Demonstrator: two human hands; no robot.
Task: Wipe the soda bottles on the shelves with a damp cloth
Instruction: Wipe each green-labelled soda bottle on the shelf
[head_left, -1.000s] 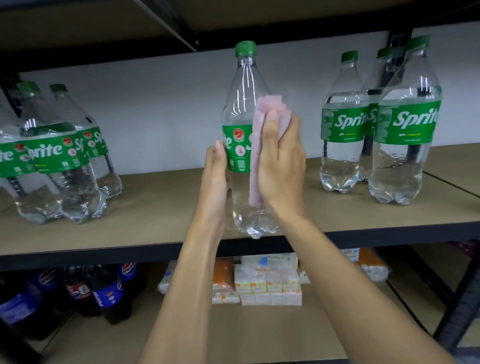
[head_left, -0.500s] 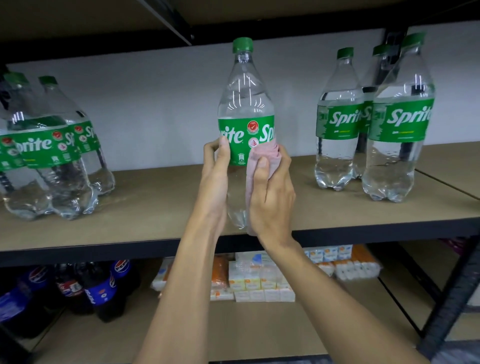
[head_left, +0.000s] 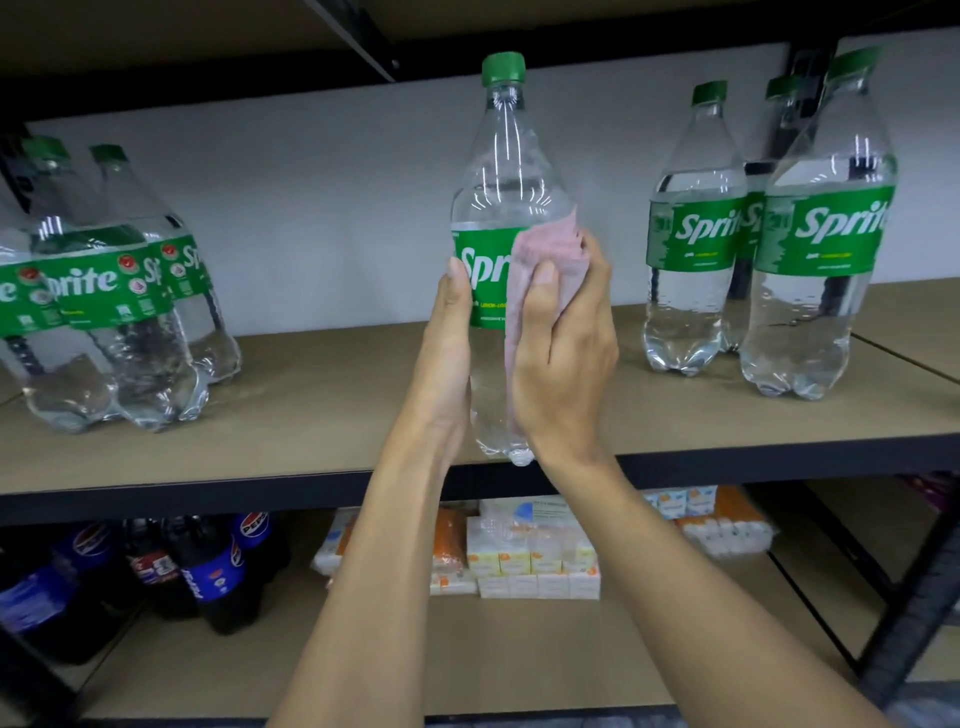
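Wiping one bottle, label area in hand.
Left hand (head_left: 449, 358) grasps the bottle (head_left: 506, 171), upright at the front edge of the shelf (head_left: 322, 415). Right hand (head_left: 563, 353) grips the pink cloth (head_left: 540, 249) against the label. Next, likely: turn bottle, wipe the other side, firm hold.

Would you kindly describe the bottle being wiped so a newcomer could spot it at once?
On the brown middle shelf, a left cluster and a right cluster of Sprite bottles flank a gap. The bottle in that gap alone is gripped by the left hand while the right hand presses a pink cloth against its label.
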